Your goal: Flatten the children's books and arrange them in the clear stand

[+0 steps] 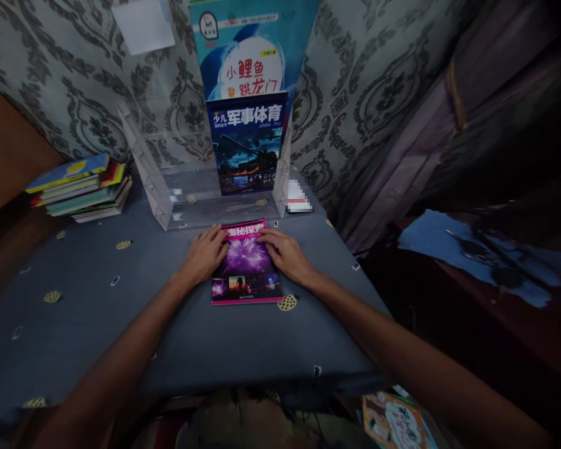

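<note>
A magenta and purple book (245,268) lies flat on the grey-blue cloth of the table (98,312), just in front of a clear plastic book stand (168,187). My left hand (204,254) rests on the book's left edge, fingers stretched over its top corner. My right hand (285,252) lies flat on its right edge, fingers spread toward the title. In the stand a dark blue book (247,143) stands upright, with a taller light blue book (252,47) behind it.
A stack of several colourful books (81,187) lies at the table's back left. A small blurred object (298,196) sits right of the stand. Patterned wallpaper rises behind. To the right are dark furniture and a blue cloth (472,249). Another book (395,424) lies below the table edge.
</note>
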{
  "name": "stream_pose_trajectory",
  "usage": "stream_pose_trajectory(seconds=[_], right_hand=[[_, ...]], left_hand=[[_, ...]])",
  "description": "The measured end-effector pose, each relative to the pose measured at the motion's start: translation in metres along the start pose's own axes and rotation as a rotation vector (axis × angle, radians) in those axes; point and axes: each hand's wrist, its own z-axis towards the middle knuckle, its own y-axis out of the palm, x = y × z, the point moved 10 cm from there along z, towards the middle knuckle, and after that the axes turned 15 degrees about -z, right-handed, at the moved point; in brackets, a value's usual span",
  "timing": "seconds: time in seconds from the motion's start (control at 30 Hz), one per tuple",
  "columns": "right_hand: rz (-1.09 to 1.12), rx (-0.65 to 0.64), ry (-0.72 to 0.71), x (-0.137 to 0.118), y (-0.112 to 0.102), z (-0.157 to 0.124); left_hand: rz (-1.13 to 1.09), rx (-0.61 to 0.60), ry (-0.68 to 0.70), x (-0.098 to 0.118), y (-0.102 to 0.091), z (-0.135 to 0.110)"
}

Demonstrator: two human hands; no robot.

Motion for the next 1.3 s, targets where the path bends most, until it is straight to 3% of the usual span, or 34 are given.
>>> stream_pose_trajectory(seconds=[0.23,0.37,0.43,0.53,0.73,1.0,1.13,1.3], right_hand=[[-0.248,-0.041,-0.014,-0.016,0.004,0.005],[-0.245,-0.136,-0.124,-0.05,0.026,0.016],[-0.243,-0.175,-0.125,-0.054,0.035,0.022],[-0.257,-0.188,-0.063,-0.04,0.037,0.026],[-0.219,-0.151,0.074,0.006,0.016,0.02],[-0.013,-0.101,0.098,0.027,0.007,0.022],[0.116,-0.101,0.106,0.037,0.005,0.023],[0.347,-0.071,0.122,0.048,0.006,0.026]], left_hand=[[0.039,0.006,-0.014,0.004,0.0,0.0],[0.042,0.005,-0.006,0.005,0.0,0.0],[0.038,0.0,-0.006,0.004,0.0,0.0],[0.025,-0.004,-0.006,0.003,0.0,0.0],[0.021,-0.006,0.001,0.003,0.0,0.0],[0.018,-0.013,-0.004,0.003,-0.001,0.001],[0.065,-0.05,0.042,0.015,0.0,0.006],[0.023,-0.135,0.158,0.042,0.014,0.028]])
